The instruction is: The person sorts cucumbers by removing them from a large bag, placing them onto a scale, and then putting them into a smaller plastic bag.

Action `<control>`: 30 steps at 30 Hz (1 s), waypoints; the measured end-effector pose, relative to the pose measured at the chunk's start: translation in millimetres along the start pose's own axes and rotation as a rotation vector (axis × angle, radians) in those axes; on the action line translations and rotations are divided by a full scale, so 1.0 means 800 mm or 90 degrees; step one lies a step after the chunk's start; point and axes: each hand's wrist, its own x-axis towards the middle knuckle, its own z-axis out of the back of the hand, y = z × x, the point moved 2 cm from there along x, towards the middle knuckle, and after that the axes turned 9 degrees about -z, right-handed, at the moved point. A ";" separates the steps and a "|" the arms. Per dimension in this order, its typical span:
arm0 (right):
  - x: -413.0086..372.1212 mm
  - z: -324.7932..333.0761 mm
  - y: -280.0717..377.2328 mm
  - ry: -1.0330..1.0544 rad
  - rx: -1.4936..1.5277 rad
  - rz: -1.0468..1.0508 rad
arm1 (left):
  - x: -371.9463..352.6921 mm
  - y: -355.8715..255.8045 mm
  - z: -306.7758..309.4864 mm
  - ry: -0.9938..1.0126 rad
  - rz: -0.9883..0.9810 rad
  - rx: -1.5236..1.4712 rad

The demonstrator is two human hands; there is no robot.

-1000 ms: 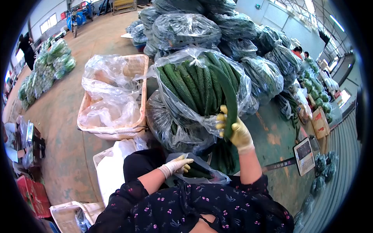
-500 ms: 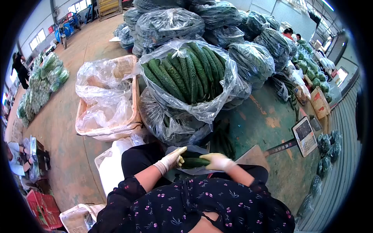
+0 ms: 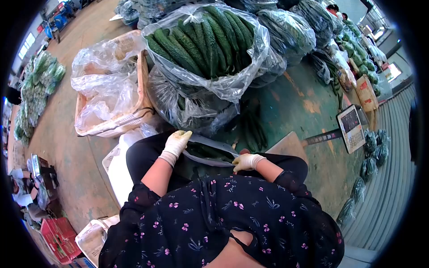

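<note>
Bag low in front of me, dark green cucumbers inside. My left hand pinches one end of its mouth, my right hand the other, both closed. Best pull evenly, no hard tug; thin plastic may tear. Half a second ago both gripped a cucumber; now they're spread apart.

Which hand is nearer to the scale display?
Right. The right hand, at the right end of the bag, is left of the scale display; the left hand is farther left.
</note>
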 end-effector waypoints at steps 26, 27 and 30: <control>-0.075 0.039 -0.037 -0.305 0.493 0.137 | -0.222 0.255 0.255 -0.575 0.162 0.349; -0.073 0.041 -0.037 -0.313 0.469 0.126 | -0.227 0.276 0.243 -0.543 0.246 0.290; -0.057 0.041 -0.040 -0.290 0.491 0.118 | -0.202 0.368 0.178 -0.510 0.211 0.099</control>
